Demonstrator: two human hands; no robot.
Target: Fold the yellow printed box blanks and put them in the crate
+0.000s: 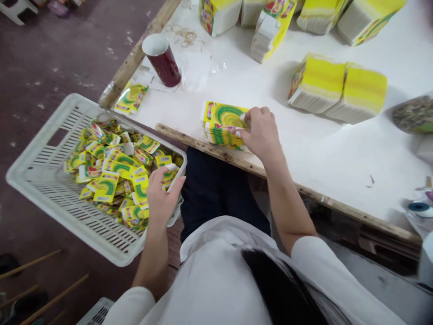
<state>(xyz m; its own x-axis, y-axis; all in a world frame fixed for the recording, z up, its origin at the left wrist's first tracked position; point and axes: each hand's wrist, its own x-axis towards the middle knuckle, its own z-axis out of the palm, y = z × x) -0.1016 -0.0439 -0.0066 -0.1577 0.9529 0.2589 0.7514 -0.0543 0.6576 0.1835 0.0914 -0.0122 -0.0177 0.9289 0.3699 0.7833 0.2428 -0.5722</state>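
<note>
A short stack of flat yellow and green printed cartons (219, 119) lies at the table's near edge. My right hand (260, 135) is at the stack's right end, thumb and forefinger pinching the upper carton; the other fingers are curled. To the left, my left hand (162, 194) hovers over the near right side of a white plastic basket (43, 171), its thumb and fingers apart with nothing between them. Inside the basket is a heap of small filled or folded yellow-green boxes (106, 187). I cannot tell whether my left fingertips touch any of them.
A dark red mug (164, 63) stands on the white table (338, 162) near its wood-edged left corner. Rubber bands (186, 37) lie behind it, and a loose carton (131, 97) in front. Thick carton bundles (338, 85) occupy the back and right. A tape roll (421, 207) is at far right.
</note>
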